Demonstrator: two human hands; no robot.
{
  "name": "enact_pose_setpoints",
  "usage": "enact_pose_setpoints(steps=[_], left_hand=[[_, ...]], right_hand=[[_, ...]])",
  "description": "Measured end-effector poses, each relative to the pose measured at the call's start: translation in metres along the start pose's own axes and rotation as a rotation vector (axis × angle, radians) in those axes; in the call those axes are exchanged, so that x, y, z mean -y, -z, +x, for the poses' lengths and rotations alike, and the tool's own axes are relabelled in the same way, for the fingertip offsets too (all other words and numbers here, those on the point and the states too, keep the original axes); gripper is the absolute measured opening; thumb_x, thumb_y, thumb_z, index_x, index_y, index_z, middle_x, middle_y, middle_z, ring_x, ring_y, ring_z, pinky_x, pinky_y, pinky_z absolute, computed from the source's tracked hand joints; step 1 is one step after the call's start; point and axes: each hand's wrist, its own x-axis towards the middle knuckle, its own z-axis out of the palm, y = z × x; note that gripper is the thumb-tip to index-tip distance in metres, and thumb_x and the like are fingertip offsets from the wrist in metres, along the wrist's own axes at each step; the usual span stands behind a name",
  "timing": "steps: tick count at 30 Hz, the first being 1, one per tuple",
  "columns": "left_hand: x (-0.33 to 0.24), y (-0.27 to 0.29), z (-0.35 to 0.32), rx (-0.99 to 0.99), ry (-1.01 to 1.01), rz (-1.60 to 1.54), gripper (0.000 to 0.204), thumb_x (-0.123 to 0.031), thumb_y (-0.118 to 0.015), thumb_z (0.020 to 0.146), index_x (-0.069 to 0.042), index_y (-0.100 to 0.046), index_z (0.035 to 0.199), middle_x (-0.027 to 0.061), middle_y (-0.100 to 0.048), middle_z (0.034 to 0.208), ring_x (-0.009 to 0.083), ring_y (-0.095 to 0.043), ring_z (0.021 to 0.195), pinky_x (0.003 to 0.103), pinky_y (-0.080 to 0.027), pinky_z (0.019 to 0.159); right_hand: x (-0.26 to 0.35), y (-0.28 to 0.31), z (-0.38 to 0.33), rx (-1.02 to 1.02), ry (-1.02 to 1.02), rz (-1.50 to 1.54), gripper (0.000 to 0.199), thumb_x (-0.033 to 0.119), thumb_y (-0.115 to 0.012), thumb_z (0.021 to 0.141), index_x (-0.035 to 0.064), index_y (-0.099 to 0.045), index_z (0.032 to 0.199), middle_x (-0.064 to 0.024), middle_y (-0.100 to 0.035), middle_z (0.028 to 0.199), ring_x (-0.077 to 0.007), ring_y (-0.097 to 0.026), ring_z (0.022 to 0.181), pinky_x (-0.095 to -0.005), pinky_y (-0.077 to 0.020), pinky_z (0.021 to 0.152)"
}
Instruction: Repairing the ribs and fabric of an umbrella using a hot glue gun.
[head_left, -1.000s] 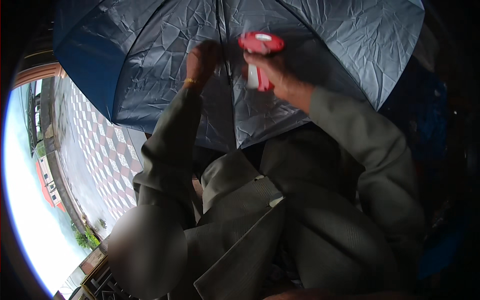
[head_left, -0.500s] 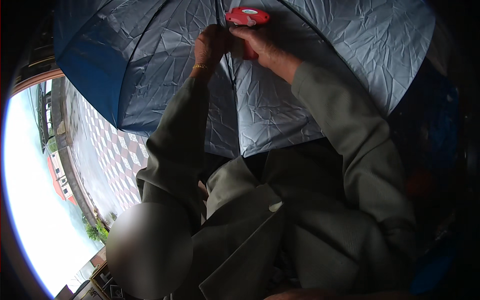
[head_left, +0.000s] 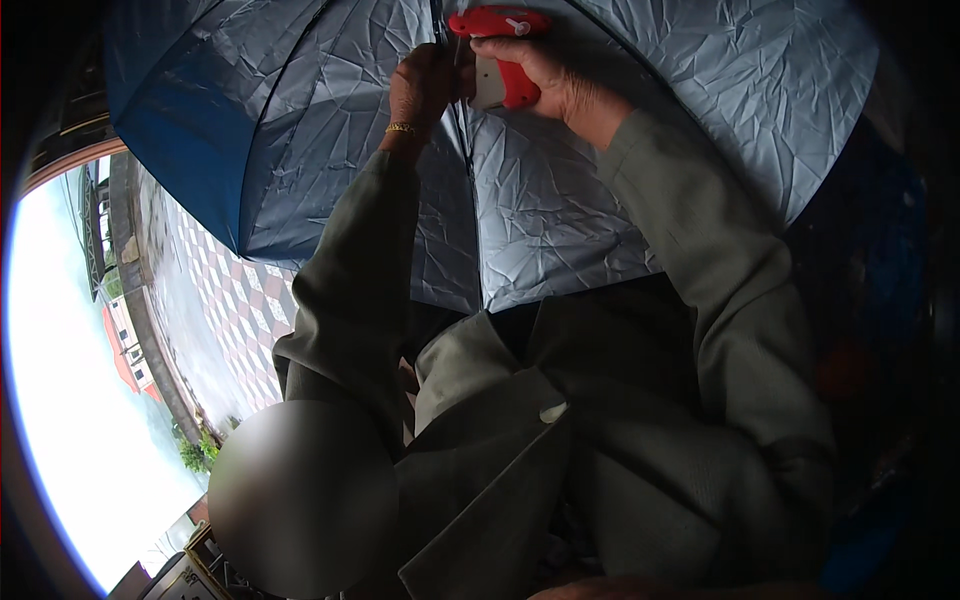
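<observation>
Right hand (head_left: 548, 76) clamped round a rounded red-and-white plastic handheld tool (head_left: 497, 20), just beside the left hand (head_left: 420, 88).
The left hand curls at a slim dark umbrella rib (head_left: 467, 155), its grip unclear; behind both hands, a crinkled silvery fabric canopy (head_left: 560, 215); well left, patterned paving (head_left: 245, 305).

I've got glaring sky (head_left: 75, 400) at left, red-roofed building (head_left: 122, 345), patterned paving (head_left: 240, 310); right side dark.

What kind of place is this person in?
Probably a shaded spot opening onto the outdoors: brown-and-white diamond-patterned paving, a pale-walled, red-roofed building and leafy green plants show in daylight at the left.
</observation>
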Motion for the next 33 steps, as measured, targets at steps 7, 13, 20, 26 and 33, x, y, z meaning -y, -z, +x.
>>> enact_pose_setpoints(steps=[7, 13, 20, 26, 33], left_hand=[[0.001, 0.001, -0.001, 0.064, 0.177, -0.29, 0.02, -0.021, -0.058, 0.074, -0.005, -0.059, 0.086, 0.0122, -0.06, 0.085, 0.0286, -0.06, 0.078, 0.035, -0.049, 0.064], [-0.012, 0.006, -0.005, 0.035, 0.248, -0.546, 0.024, -0.025, -0.053, 0.08, -0.001, -0.056, 0.08, 0.0128, -0.06, 0.067, 0.0201, -0.061, 0.061, 0.031, -0.046, 0.053], [-0.017, 0.013, 0.002, 0.099, 0.35, -0.721, 0.025, -0.025, -0.054, 0.08, 0.0, -0.056, 0.077, 0.01, -0.058, 0.059, 0.0151, -0.058, 0.054, 0.027, -0.044, 0.05], [-0.005, 0.011, -0.009, 0.033, 0.387, -0.671, 0.022, -0.027, -0.055, 0.077, -0.005, -0.059, 0.079, 0.0102, -0.06, 0.069, 0.0199, -0.061, 0.061, 0.032, -0.047, 0.054], [-0.011, -0.005, -0.021, -0.117, 0.303, -0.427, 0.027, -0.033, -0.057, 0.075, -0.007, -0.06, 0.08, 0.0161, -0.061, 0.076, 0.0336, -0.06, 0.074, 0.041, -0.047, 0.063]], right_hand=[[0.002, 0.002, 0.002, -0.048, -0.05, 0.006, 0.027, 0.017, -0.06, 0.077, 0.006, -0.052, 0.101, -0.0118, -0.06, 0.088, -0.0225, -0.062, 0.078, -0.0405, -0.0512, 0.07], [0.011, 0.001, 0.005, -0.06, -0.088, -0.125, 0.031, 0.023, -0.063, 0.077, 0.0076, -0.054, 0.102, -0.0073, -0.061, 0.089, -0.0187, -0.061, 0.08, -0.0354, -0.0503, 0.069], [0.006, 0.002, 0.012, -0.122, 0.059, -0.28, 0.032, 0.02, -0.067, 0.073, 0.0088, -0.055, 0.1, -0.0043, -0.06, 0.083, -0.0149, -0.06, 0.071, -0.0305, -0.0497, 0.061], [-0.004, -0.013, 0.017, -0.164, 0.044, -0.291, 0.027, 0.023, -0.072, 0.068, 0.0086, -0.058, 0.087, -0.0016, -0.057, 0.066, -0.0111, -0.055, 0.053, -0.0249, -0.0424, 0.042], [-0.006, 0.038, -0.01, -0.051, -0.119, -0.031, 0.037, 0.024, -0.061, 0.08, 0.0048, -0.05, 0.11, -0.0086, -0.058, 0.096, -0.0231, -0.06, 0.084, -0.0395, -0.0495, 0.074]])
